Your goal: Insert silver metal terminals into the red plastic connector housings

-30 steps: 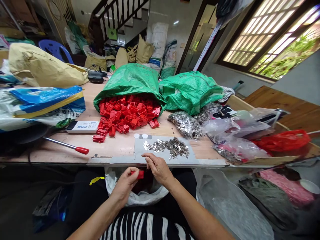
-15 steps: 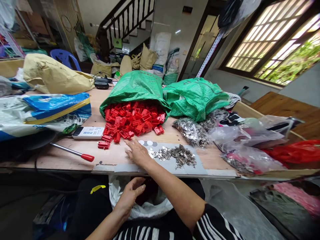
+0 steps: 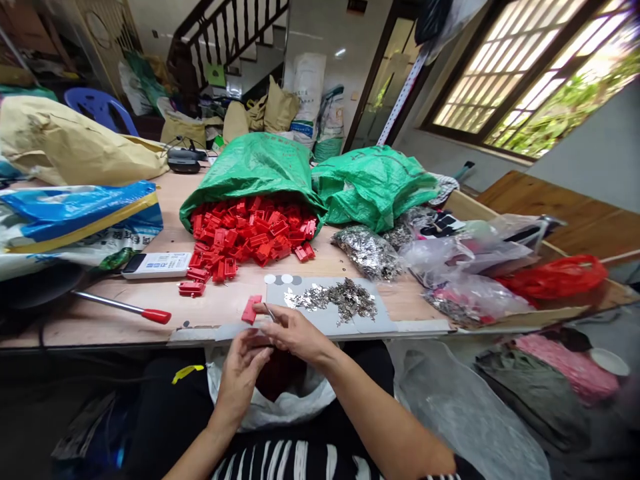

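The right hand (image 3: pixel 297 335) pinches a thin metal sliver (image 3: pixel 271 312) against a red plastic part (image 3: pixel 251 309), which the left hand (image 3: pixel 241 375) seems to hold. Much is left: a big red heap (image 3: pixel 250 233) at twelve o'clock — metal bits (image 3: pixel 335 301) on a grey sheet (image 3: pixel 380 321) at one o'clock.

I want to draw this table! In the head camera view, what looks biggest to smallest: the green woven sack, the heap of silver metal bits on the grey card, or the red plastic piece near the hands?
1. Green woven sack
2. Heap of silver metal bits
3. Red plastic piece

The red piece is closest to the camera, so it may really be even smaller.
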Demonstrator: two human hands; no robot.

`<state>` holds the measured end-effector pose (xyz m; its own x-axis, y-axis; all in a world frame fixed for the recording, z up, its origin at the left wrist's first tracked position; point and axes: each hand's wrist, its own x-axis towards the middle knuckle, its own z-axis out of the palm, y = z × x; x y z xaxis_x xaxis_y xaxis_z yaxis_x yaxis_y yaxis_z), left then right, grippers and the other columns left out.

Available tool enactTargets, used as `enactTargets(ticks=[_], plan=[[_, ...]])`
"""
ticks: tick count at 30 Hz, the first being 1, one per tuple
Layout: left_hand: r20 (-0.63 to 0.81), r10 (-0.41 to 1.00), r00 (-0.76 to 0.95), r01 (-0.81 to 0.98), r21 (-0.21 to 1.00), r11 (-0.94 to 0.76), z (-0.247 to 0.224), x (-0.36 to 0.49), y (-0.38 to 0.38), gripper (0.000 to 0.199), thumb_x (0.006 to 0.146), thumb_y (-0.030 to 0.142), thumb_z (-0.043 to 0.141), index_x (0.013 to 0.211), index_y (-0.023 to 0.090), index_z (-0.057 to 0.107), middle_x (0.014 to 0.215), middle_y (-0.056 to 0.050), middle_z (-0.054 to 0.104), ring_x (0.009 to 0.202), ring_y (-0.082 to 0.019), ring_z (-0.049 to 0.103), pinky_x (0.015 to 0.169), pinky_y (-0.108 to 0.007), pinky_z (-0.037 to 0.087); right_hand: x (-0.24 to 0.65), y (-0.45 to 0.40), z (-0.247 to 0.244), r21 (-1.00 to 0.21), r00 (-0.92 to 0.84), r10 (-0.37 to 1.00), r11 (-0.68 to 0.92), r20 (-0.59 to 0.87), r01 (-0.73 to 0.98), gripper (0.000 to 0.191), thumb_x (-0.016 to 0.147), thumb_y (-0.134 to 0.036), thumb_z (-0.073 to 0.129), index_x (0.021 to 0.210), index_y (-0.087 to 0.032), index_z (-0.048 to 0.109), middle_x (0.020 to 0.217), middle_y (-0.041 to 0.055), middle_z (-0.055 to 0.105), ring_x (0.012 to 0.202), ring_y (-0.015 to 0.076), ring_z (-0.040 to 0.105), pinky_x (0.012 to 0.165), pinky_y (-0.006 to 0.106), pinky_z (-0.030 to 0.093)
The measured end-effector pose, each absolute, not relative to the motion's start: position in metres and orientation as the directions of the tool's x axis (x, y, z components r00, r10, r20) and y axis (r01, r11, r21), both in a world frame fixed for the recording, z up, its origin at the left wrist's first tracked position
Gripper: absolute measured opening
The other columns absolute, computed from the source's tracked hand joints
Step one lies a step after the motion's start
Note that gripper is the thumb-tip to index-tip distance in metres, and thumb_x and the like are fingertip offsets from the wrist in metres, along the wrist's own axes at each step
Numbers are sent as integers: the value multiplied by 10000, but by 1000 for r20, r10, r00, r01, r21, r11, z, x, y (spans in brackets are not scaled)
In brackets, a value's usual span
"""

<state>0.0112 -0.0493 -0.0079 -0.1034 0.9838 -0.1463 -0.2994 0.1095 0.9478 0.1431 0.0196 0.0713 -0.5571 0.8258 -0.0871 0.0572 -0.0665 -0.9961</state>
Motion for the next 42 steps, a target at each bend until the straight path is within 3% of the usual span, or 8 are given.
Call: enactTargets(ticks=[3, 9, 14, 17, 22, 30, 35, 42], plan=[[126, 962, -241, -30, 990, -137, -9, 12, -50, 579, 781, 294, 684, 1289, 270, 409, 1273, -100, 562, 1017, -214, 649, 847, -378, 553, 169, -6, 74, -914, -643, 737, -381, -208, -141, 566, 787, -470, 677, 1256, -172, 571, 604, -46, 482, 498, 56, 347, 462, 182, 241], [399, 915, 52, 344, 853, -392, -7, 8, -48, 407, 867, 187, 541, 1263, 283, 546, 1289, -71, 605, 1219, -237, 545, 1047, -443, 425, 196, -32, 69, -816, -640, 722, -521, -264, -251, 503, 769, -472, 698, 1170, -177, 627, 609, -25, 522, 473, 46, 317, 440, 187, 182], [174, 982, 76, 200, 962, -186, 3, 13, -51, 323, 814, 282, 631, 1133, 237, 638, 1255, -89, 634, 1172, -265, 580, 1010, -428, 456, 217, -34, 63, -915, -542, 804, -376, -245, -144, 457, 790, -480, 658, 1150, -203, 609, 994, 64, 630, 514, 43, 358, 445, 192, 197], [-72, 993, 89, -79, 994, 79, 9, 19, -54, 345, 783, 350, 672, 1090, 200, 633, 1093, -84, 711, 1014, -239, 661, 936, -391, 511, 241, -25, 55, -980, -231, 959, -129, -163, 154, 308, 833, -424, 601, 1026, -186, 628, 915, 43, 647, 574, 87, 454, 514, 214, 327], [-239, 966, 96, -347, 902, 257, 23, 25, -55, 391, 722, 351, 737, 1053, 164, 642, 1015, -81, 730, 883, -206, 693, 883, -347, 536, 275, -10, 38, -636, 55, 973, 104, 225, 765, 121, 852, -217, 532, 908, -201, 638, 926, 49, 643, 861, 192, 584, 792, 315, 430], [-199, 976, 83, -412, 885, 216, 37, 26, -55, 495, 720, 316, 743, 1177, 225, 573, 1025, -54, 729, 935, -211, 692, 888, -346, 535, 277, -2, 31, -430, -39, 968, 146, 248, 891, 116, 885, -218, 517, 915, -220, 629, 920, 39, 646, 852, 179, 613, 751, 271, 442], [-88, 996, -7, -282, 956, 82, 38, 25, -54, 347, 677, 282, 775, 992, 204, 652, 990, -38, 743, 897, -184, 694, 880, -302, 537, 272, -2, 41, -547, -38, 964, 181, 262, 817, 106, 881, -256, 512, 877, -213, 609, 905, 41, 643, 798, 173, 595, 706, 266, 428], [139, 990, -14, 43, 990, -138, 33, 26, -55, 317, 743, 291, 720, 1038, 195, 657, 1086, -80, 723, 991, -231, 679, 904, -365, 536, 231, -23, 72, -845, -169, 972, 224, 161, 486, 126, 873, -324, 562, 834, -205, 575, 688, -13, 574, 554, 113, 458, 539, 237, 352]])
